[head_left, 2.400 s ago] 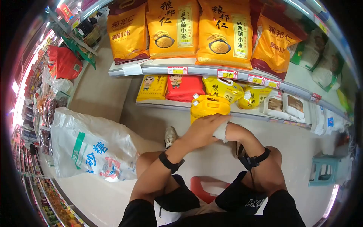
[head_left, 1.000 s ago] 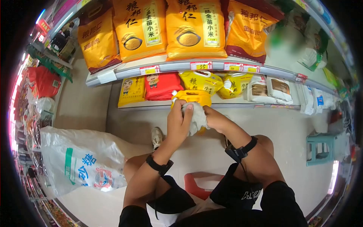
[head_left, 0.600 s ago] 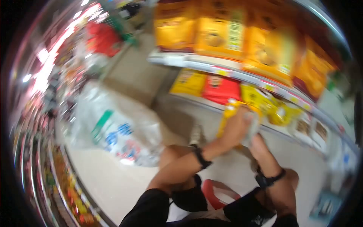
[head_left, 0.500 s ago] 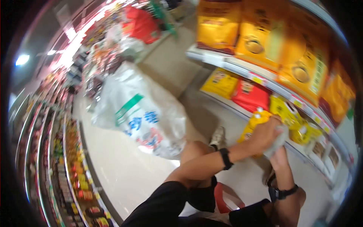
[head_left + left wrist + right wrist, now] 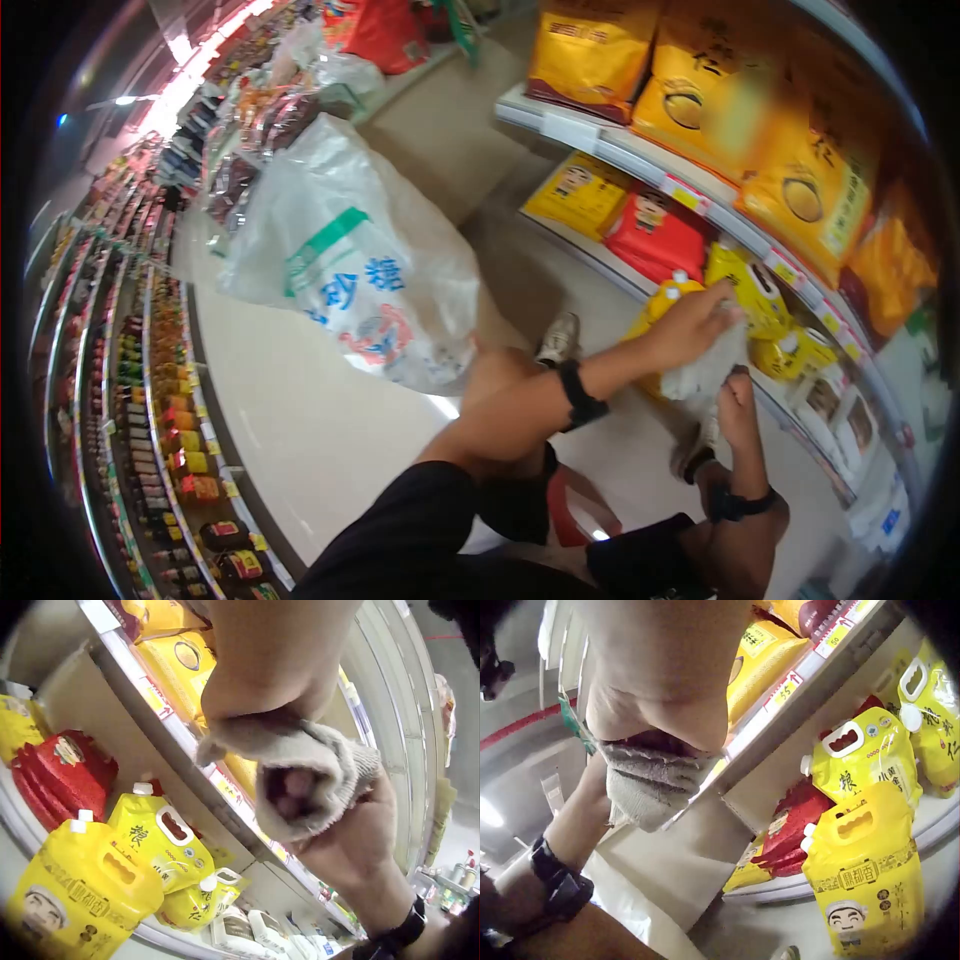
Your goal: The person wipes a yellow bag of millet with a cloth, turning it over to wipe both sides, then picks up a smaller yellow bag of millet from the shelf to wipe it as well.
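A grey knit cloth point(image 5: 703, 368) is held between both hands above the yellow jug-shaped bag point(image 5: 652, 310). My left hand point(image 5: 692, 325) grips its upper left part; my right hand point(image 5: 738, 402), fingers curled, pinches its lower right edge. In the left wrist view the cloth point(image 5: 304, 776) forms a tube with fingertips visible inside its round opening; whose they are I cannot tell. The right hand point(image 5: 349, 836) lies against its far side there. Dark marks streak the cloth point(image 5: 649, 784) in the right wrist view, under the right hand point(image 5: 656, 709), whose fingers are mostly hidden.
Orange bags point(image 5: 690, 100) fill the upper shelf point(image 5: 570, 130); red point(image 5: 658, 235) and yellow bags point(image 5: 580, 195) lie on the lower one. A big white sack point(image 5: 370, 270) stands at left, beyond it bottle shelves point(image 5: 190, 440). A red stool point(image 5: 580, 505) is between the legs.
The head view has swung left, so shelf and hands appear farther right and more bottle shelves show. Both hands still hold the cloth, now stretched more visibly between them.
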Demonstrator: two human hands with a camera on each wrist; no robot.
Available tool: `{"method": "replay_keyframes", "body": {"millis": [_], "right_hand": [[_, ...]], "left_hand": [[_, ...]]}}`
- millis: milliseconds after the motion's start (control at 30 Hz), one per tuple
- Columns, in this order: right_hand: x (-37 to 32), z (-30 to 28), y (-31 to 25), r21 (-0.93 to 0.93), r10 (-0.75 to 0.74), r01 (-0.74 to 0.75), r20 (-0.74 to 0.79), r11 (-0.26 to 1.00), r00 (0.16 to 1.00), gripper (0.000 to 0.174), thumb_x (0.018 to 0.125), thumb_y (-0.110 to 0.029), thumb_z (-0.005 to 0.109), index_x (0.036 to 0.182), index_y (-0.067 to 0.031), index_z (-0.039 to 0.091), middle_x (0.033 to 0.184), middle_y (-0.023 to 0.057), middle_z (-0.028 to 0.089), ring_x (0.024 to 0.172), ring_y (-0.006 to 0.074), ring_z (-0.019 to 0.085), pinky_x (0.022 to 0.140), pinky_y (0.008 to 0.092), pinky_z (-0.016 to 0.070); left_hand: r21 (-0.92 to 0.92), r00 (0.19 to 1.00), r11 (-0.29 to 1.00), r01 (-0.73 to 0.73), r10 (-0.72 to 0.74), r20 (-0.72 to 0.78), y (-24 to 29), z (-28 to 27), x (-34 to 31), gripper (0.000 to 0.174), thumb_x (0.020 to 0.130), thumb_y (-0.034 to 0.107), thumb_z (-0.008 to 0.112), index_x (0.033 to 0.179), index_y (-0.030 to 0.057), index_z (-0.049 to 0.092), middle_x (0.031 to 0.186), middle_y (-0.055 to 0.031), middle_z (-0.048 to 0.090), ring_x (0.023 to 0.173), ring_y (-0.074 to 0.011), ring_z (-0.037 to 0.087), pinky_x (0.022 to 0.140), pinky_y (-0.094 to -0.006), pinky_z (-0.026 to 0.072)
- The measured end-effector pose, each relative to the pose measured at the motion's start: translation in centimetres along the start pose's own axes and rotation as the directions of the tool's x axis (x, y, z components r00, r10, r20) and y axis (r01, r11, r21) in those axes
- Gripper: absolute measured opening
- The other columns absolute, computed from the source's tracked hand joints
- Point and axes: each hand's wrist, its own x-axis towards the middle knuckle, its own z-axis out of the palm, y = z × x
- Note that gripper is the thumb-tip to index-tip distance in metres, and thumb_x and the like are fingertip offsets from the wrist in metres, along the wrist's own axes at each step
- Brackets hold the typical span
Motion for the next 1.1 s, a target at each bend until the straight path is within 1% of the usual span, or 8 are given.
{"method": "replay_keyframes", "body": {"millis": [100, 167, 300, 367, 500, 667, 900, 1100], "right_hand": [[-0.6, -0.3, -3.6, -0.08, -0.201, 0.202, 0.019, 0.976, 0.979, 0.019, 0.084, -0.012, 0.051, 0.071, -0.0005, 0.06, 0.075, 0.0168, 0.061, 0.078, 0.0355, 0.058, 0.08, 0.0454, 0.0422], [-1.3, 1.8, -2.3, 0.069, -0.417, 0.46, -0.319, 0.885, 0.851, 0.024, 0.09, -0.017, 0.052, 0.076, -0.0005, 0.061, 0.079, 0.0161, 0.062, 0.077, 0.0358, 0.056, 0.083, 0.0433, 0.0439], [0.5, -1.3, -5.7, 0.23, -0.334, 0.298, 0.134, 0.926, 0.933, 0.025, 0.095, -0.021, 0.055, 0.092, 0.0005, 0.066, 0.086, 0.0113, 0.068, 0.079, 0.0326, 0.059, 0.086, 0.0422, 0.0461], [1.5, -1.6, -7.4, 0.232, -0.276, 0.24, 0.135, 0.943, 0.952, 0.024, 0.094, -0.023, 0.061, 0.095, 0.0007, 0.068, 0.088, 0.0119, 0.069, 0.083, 0.0306, 0.063, 0.084, 0.0409, 0.0478], [1.4, 0.0, -7.9, 0.491, 0.057, -0.147, 0.193, 0.859, 0.98, 0.033, 0.086, -0.027, 0.08, 0.101, 0.0011, 0.07, 0.092, 0.0138, 0.072, 0.094, 0.0253, 0.07, 0.08, 0.0366, 0.0529], [1.4, 1.9, -7.6, 0.317, -0.185, 0.162, 0.044, 0.935, 0.982, 0.046, 0.081, -0.032, 0.087, 0.107, 0.0021, 0.071, 0.099, 0.0172, 0.073, 0.098, 0.0276, 0.071, 0.085, 0.0376, 0.0554], [-0.7, 2.3, -8.3, -0.266, -0.498, 0.443, -0.199, 0.856, 0.844, 0.058, 0.08, -0.051, 0.079, 0.102, 0.0022, 0.072, 0.096, 0.0213, 0.073, 0.092, 0.0403, 0.07, 0.085, 0.047, 0.0552], [-2.1, -2.3, -7.4, 0.135, -0.046, 0.082, -0.252, 0.987, 0.967, 0.028, 0.084, -0.026, 0.078, 0.088, 0.0015, 0.072, 0.081, 0.0158, 0.072, 0.075, 0.0258, 0.071, 0.068, 0.0362, 0.0545]], "left_hand": [[-0.115, 0.967, 0.975, 0.192, -0.168, 0.189, 1.1, -0.4, -0.9, 0.02, 0.107, 0.027, 0.055, 0.109, 0.0073, 0.055, 0.094, -0.0056, 0.059, 0.089, -0.0141, 0.058, 0.081, -0.0321, 0.0478], [-0.137, 0.905, 0.937, 0.32, -0.26, 0.336, 1.3, -0.3, -1.4, 0.019, 0.108, 0.028, 0.055, 0.109, 0.009, 0.055, 0.097, -0.0014, 0.057, 0.09, -0.0105, 0.055, 0.082, -0.0291, 0.0471], [-0.322, 0.879, 0.864, 0.388, -0.24, 0.413, 0.0, 0.4, -2.3, 0.011, 0.108, 0.019, 0.052, 0.118, 0.0151, 0.052, 0.114, 0.0011, 0.053, 0.1, -0.0093, 0.054, 0.088, -0.0251, 0.0459], [-0.641, 0.762, 0.414, 0.647, -0.319, 0.563, 0.5, 0.1, -3.0, 0.033, 0.105, 0.015, 0.055, 0.137, 0.02, 0.047, 0.121, -0.001, 0.054, 0.11, -0.0104, 0.055, 0.095, -0.0279, 0.0473], [-0.443, 0.812, 0.749, 0.492, -0.211, 0.545, -0.2, 0.3, -3.1, 0.071, 0.101, 0.014, 0.061, 0.162, 0.0249, 0.026, 0.141, -0.0068, 0.051, 0.117, -0.0129, 0.056, 0.102, -0.0325, 0.0487], [-0.796, 0.87, 0.353, 0.492, -0.242, 0.43, 4.7, 1.8, -3.7, 0.063, 0.104, 0.025, 0.055, 0.161, 0.0198, 0.029, 0.151, -0.0116, 0.05, 0.137, -0.0256, 0.051, 0.11, -0.0428, 0.0461], [-0.688, 0.841, 0.491, 0.534, -0.394, 0.371, 3.3, 4.7, -5.2, 0.057, 0.103, 0.03, 0.056, 0.156, 0.0182, 0.038, 0.146, -0.0107, 0.054, 0.133, -0.0269, 0.054, 0.106, -0.0446, 0.0487], [-0.566, 0.785, 0.56, 0.605, -0.536, 0.31, 0.8, 5.7, -4.9, 0.054, 0.102, 0.033, 0.056, 0.151, 0.0168, 0.045, 0.142, -0.0099, 0.057, 0.129, -0.0281, 0.057, 0.103, -0.0461, 0.0508]]}}
